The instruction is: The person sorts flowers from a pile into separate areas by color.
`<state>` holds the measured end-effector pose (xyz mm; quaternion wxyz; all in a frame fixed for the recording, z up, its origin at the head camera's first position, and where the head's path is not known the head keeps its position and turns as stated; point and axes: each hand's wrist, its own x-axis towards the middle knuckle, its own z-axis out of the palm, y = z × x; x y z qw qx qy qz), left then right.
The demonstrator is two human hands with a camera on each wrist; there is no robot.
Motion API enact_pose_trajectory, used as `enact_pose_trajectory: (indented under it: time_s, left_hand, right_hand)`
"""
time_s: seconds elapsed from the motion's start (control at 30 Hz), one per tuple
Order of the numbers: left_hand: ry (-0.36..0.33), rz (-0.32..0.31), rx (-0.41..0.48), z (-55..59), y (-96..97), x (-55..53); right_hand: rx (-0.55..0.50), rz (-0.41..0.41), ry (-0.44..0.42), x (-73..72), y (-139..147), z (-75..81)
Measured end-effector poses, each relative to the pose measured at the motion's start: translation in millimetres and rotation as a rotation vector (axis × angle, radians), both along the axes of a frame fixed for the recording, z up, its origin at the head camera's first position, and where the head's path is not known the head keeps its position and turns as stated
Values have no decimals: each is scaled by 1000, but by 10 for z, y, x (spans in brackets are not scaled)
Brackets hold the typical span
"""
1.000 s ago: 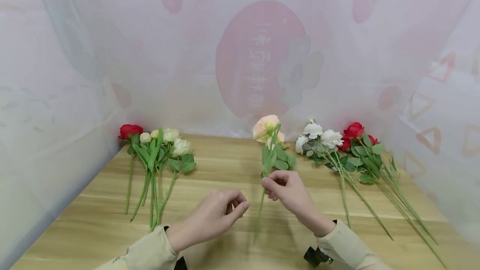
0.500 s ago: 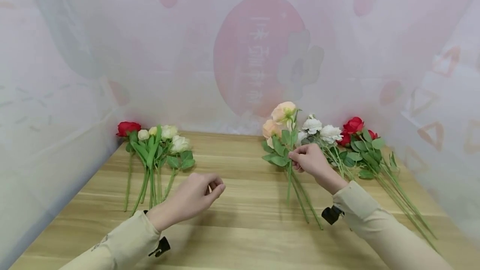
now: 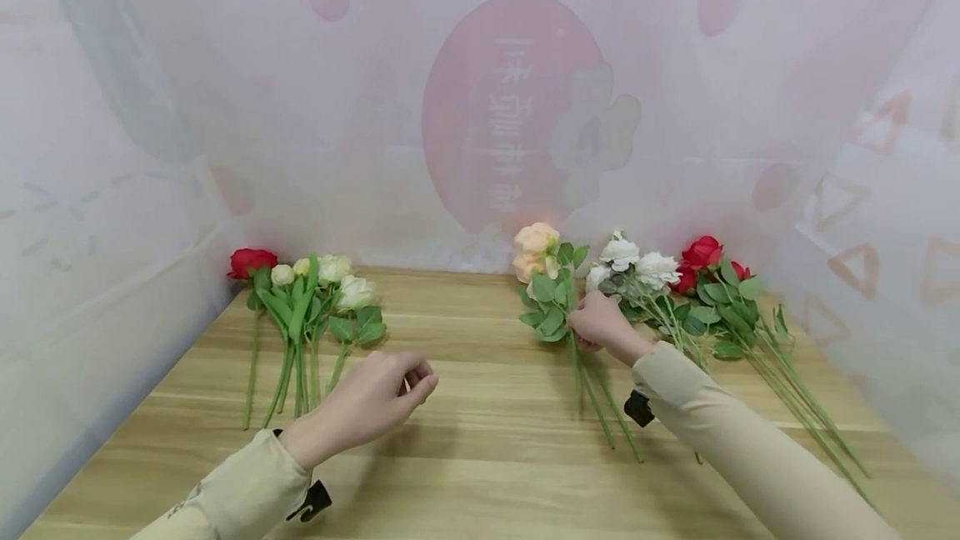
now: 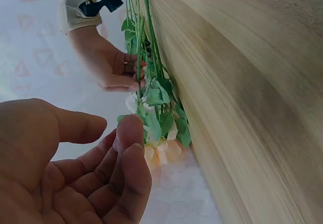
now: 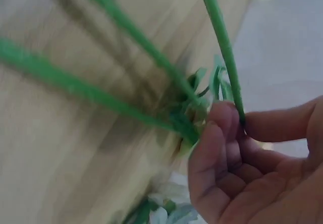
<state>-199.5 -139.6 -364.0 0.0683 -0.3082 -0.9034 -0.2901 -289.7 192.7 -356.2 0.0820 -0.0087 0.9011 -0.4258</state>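
Between thumb and forefinger, my right hand pinches the green stem of a peach rose. Other peach roses lie below and beside it on the table, their heads toward the back wall and two bare stems slanting to the front right. In the head view the blooms overlap, so I cannot tell exactly which one is on the pinched stem. My left hand hovers over the left-middle of the table, fingers loosely curled and holding nothing; the left wrist view shows a gap between thumb and fingers.
White flowers and red roses lie right of the peach ones, long stems toward the front right. At the left lie a red rose and several cream-white blooms. A printed curtain closes off the wooden table's back.
My right hand has carried the peach rose rightward, then lowered it onto the other peach flowers, its bloom tipping left. My left hand has drawn back to the left.
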Motion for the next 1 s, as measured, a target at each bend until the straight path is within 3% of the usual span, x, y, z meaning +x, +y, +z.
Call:
enact_pose_trajectory:
  time_s: [0.27,0.43,0.67,0.87,1.0]
  left_hand:
    - [-35,-13,-22,-6,2,-5]
    - [-42,-23,-29,-10,-13,-14]
    - [-54,-27,-43,2,-40,-13]
    - [-72,-11,-84,43,-113,-68]
    - [-114,39,-140,95,-218,-116]
  right_hand:
    - [415,101,91,-29,-66,-75]
    - [533,129,162,-38,-107,-108]
    - [544,101,164,10,-69,-105]
    - [449,63,207,162,14,-11]
    - [372,66,250,309,90,85]
